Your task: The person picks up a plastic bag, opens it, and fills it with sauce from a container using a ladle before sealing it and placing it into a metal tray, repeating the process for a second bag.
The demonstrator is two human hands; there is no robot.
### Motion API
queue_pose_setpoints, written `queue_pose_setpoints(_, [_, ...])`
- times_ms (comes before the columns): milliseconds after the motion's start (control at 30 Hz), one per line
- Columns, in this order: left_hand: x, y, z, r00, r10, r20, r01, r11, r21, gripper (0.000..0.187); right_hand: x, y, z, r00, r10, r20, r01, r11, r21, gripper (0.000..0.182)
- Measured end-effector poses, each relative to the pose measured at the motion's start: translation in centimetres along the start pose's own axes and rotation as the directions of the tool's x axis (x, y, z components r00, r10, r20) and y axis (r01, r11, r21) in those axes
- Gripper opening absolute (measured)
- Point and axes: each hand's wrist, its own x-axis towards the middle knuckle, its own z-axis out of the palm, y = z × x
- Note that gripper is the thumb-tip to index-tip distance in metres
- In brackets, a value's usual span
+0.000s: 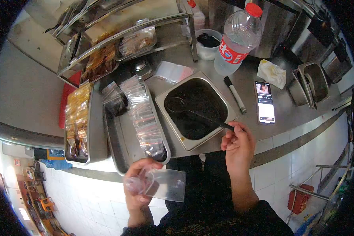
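My left hand (139,185) is closed around a clear plastic bag (171,185), whose flat end sticks out to the right. A clear, rounded plastic piece (134,184) is in the same hand at the bag's near end; its exact kind is hard to make out. My right hand (240,145) pinches the dark handle of a ladle (208,118). The ladle's round head lies in a square metal pan (185,143) holding a dark substance. Left of the pan, a metal tray (118,147) carries a row of small filled zip bags (143,114).
Further left stands a tray of yellowish packets (78,106). Beyond the pan are flat zip bags (173,72), a white tub (207,53) and a large water bottle (238,43). A marker (235,94), a lit phone (265,104), a crumpled cloth (271,73) and metal containers (310,84) sit to the right.
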Motion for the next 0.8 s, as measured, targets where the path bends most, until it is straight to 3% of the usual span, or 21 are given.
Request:
queue_pose_setpoints(67, [0.1, 0.4, 0.0, 0.999, 0.022, -0.039, -0.021, 1.000, 0.019, 0.097, 0.1, 0.0, -0.7, 0.999, 0.036, 0.015, -0.037, 0.997, 0.072, 0.026])
queue_pose_setpoints(167, [0.6, 0.9, 0.4, 0.997, 0.054, -0.058, -0.052, 0.998, 0.031, 0.102, -0.8, -0.7, 0.0, 0.990, -0.139, 0.031, 0.143, 0.973, -0.180, 0.022])
queue_pose_setpoints(267, [1.0, 0.7, 0.7, 0.991, 0.125, -0.052, -0.122, 0.991, 0.046, 0.103, -0.9, -0.6, 0.9, 0.933, -0.295, 0.206, 0.359, 0.728, -0.584, 0.018])
queue_pose_setpoints(300, [1.0, 0.6, 0.7, 0.989, 0.139, -0.044, -0.137, 0.989, 0.051, 0.102, -0.5, -0.4, 0.9, 0.849, -0.389, 0.356, 0.526, 0.567, -0.634, 0.017])
queue_pose_setpoints(400, [0.8, 0.9, 0.6, 0.994, 0.109, -0.029, -0.107, 0.993, 0.058, 0.101, 0.1, 0.0, 1.6, 0.735, -0.395, 0.551, 0.677, 0.384, -0.627, 0.017])
queue_pose_setpoints(433, [0.8, 0.9, 0.7, 0.993, 0.112, -0.036, -0.109, 0.992, 0.069, 0.101, 0.0, 0.1, 1.8, 0.755, -0.369, 0.542, 0.656, 0.438, -0.615, 0.016])
queue_pose_setpoints(533, [0.9, 0.7, 0.4, 0.988, 0.151, -0.043, -0.144, 0.982, 0.121, 0.098, -1.0, -0.2, 2.1, 0.959, -0.111, 0.260, 0.228, 0.845, -0.483, 0.016])
queue_pose_setpoints(733, [1.4, 0.6, 0.2, 0.966, 0.254, -0.047, -0.241, 0.950, 0.198, 0.092, -0.1, -0.1, -0.8, 0.998, -0.015, 0.059, 0.012, 0.999, 0.044, 0.027])
queue_pose_setpoints(800, [2.0, 0.7, 0.9, 0.957, 0.285, -0.062, -0.260, 0.930, 0.260, 0.095, 0.2, 0.1, -1.6, 0.997, -0.013, 0.075, 0.009, 0.998, 0.063, 0.031])
